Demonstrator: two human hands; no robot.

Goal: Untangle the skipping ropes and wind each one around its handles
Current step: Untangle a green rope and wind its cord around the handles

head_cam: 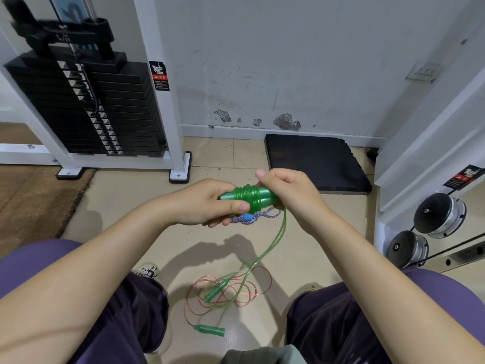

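Left hand (210, 203) grips paired green plastic handles (249, 197); right hand (286, 193) pinches translucent green cord (273, 243). Coils should stay taut, side by side.

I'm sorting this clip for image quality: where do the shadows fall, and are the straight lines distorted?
Head view: the hands cast a soft shadow on the tiled floor below them, so light comes from above. Wide-angle bending bows the white machine frame and the right-hand post. The green rope stays sharp, without glare.

Gym, weight stack machine (86, 106), dumbbells (439, 215), floor mat (315, 164)
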